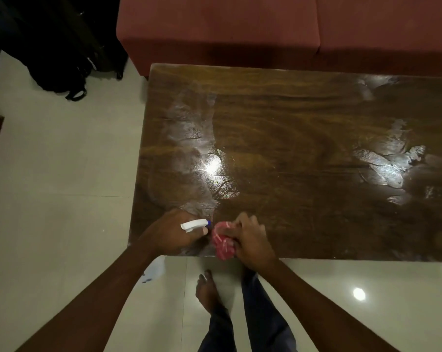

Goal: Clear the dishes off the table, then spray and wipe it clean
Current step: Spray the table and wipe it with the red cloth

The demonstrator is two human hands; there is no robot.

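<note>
A dark wooden table fills the middle of the view, with wet smeared streaks at its left and right. No dishes show on it. My left hand grips a spray bottle at the table's near left corner; only its white trigger head with a blue nozzle shows. Just to the right, my right hand is closed on a bunched red cloth with pale stripes, pressed at the table's near edge.
A red sofa stands right behind the table's far edge. A black bag lies on the pale tiled floor at the back left. My bare foot and trouser legs are below the table's near edge.
</note>
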